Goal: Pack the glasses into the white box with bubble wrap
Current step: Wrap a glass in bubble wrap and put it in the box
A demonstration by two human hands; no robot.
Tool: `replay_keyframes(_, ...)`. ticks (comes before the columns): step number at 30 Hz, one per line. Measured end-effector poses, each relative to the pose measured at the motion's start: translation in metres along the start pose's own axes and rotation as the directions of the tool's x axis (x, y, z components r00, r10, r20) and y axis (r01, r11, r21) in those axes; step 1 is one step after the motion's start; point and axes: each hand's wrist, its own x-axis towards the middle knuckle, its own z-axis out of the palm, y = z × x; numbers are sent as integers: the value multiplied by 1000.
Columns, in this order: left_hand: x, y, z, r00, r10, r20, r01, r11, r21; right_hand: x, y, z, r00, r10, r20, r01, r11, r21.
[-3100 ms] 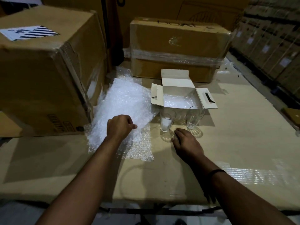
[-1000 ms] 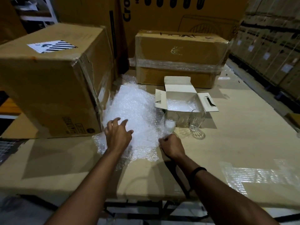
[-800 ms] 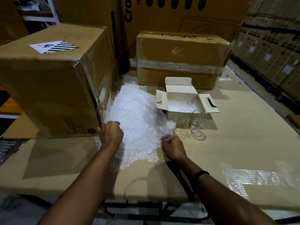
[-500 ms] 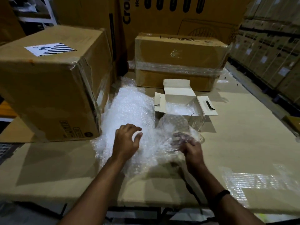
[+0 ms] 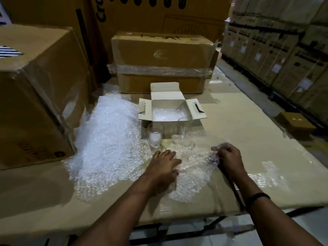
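Note:
Two clear glasses stand just in front of the open white box, which has bubble wrap lying inside. The left glass is plainly seen; the right glass shows partly through a sheet of bubble wrap spread before me. My right hand pinches the sheet's right edge and holds it lifted off the table. My left hand lies flat on the sheet with straight fingers, just below the left glass. A bigger pile of bubble wrap lies to the left.
A large cardboard box stands at the left and a taped one behind the white box. Stacked cartons line the right. The cardboard-covered table ends close below my wrists. A small brown box sits at far right.
My right hand has pulled a sheet of bubble wrap off the pile and drawn it rightward, in front of the glasses. My left hand moved right from the pile onto this sheet.

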Motion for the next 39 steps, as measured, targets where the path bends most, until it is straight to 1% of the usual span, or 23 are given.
replay_keyframes(3, 8, 12, -1, 998, -10, -64, 8, 999, -33, 3, -9, -4, 995, 84, 50, -85, 996, 21)
replay_keyframes(5, 14, 21, 2, 1000, -2, 16, 2, 1000, -7, 6, -15, -4, 984, 111, 141, -118, 992, 45)
replay_keyframes(8, 17, 28, 8, 989, -21, 147, 24, 1000, -13, 12, -17, -3, 959, 115, 260, -94, 991, -92)
replay_keyframes(10, 15, 27, 10, 997, -67, 31, 70, 990, -120, 16, -19, -2, 941, 70, 332, -2, 979, -202)
replay_keyframes(12, 8, 21, 10, 961, -164, -222, 113, 968, -226, 17, -19, 0, 906, 1, 423, 146, 937, -316)
replay_keyframes(14, -3, 9, 9, 839, -290, -461, 192, 950, -248, 11, -19, 3, 831, -114, 545, 383, 827, -411)
replay_keyframes(15, -10, 2, 8, 784, -360, -505, 247, 928, -279, 5, -17, 5, 760, -208, 616, 540, 729, -421)
replay_keyframes(17, -24, -11, 6, 766, -438, -471, 316, 894, -317, -7, -10, 13, 529, -344, 776, 823, 429, -371)
replay_keyframes(18, -29, -14, 6, 782, -445, -436, 319, 887, -332, -13, -5, 17, 417, -345, 841, 902, 272, -335)
replay_keyframes(19, -32, -17, 10, 794, -465, -392, 307, 863, -402, -17, 1, 24, 340, -299, 892, 939, 152, -307)
replay_keyframes(20, -34, -17, 9, 778, -531, -335, 295, 781, -551, -23, 5, 30, 289, -242, 926, 957, 61, -282)
replay_keyframes(22, -34, -11, 3, 675, -722, -153, 264, 430, -864, -33, 11, 42, 253, -73, 965, 966, -45, -256)
replay_keyframes(23, -34, -8, 1, 620, -778, -103, 253, 322, -912, -38, 13, 47, 245, 7, 969, 967, -73, -244)
replay_keyframes(24, -33, -7, -1, 608, -782, -133, 243, 343, -907, -41, 16, 49, 237, 47, 970, 968, -95, -232)
replay_keyframes(26, -33, -7, -5, 648, -729, -222, 277, 497, -823, -42, 15, 49, 224, 104, 969, 974, -63, -218)
replay_keyframes(28, -34, -12, -6, 687, -683, -248, 367, 621, -693, -41, 0, 44, 234, 161, 959, 968, 52, -245)
replay_keyframes(30, -36, -19, -1, 715, -634, -294, 401, 717, -570, -38, -13, 38, 303, 45, 952, 927, 219, -306)
replay_keyframes(32, -39, -21, 7, 767, -550, -330, 392, 809, -438, -27, -17, 33, 537, -139, 832, 802, 389, -453)
replay_keyframes(33, -41, -20, 8, 788, -518, -333, 392, 839, -377, -21, -18, 33, 664, -125, 737, 711, 411, -570)
replay_keyframes(34, -41, -20, 10, 807, -486, -335, 388, 865, -319, -16, -16, 34, 751, -57, 658, 634, 343, -693)
replay_keyframes(36, -40, -20, 13, 855, -409, -319, 357, 910, -209, -10, -11, 40, 815, 137, 563, 553, 106, -826)
replay_keyframes(37, -39, -19, 14, 874, -378, -305, 340, 925, -170, -8, -9, 42, 826, 201, 526, 520, 84, -850)
replay_keyframes(39, -37, -17, 14, 885, -351, -305, 323, 936, -141, -4, -14, 48, 852, 242, 465, 419, 218, -881)
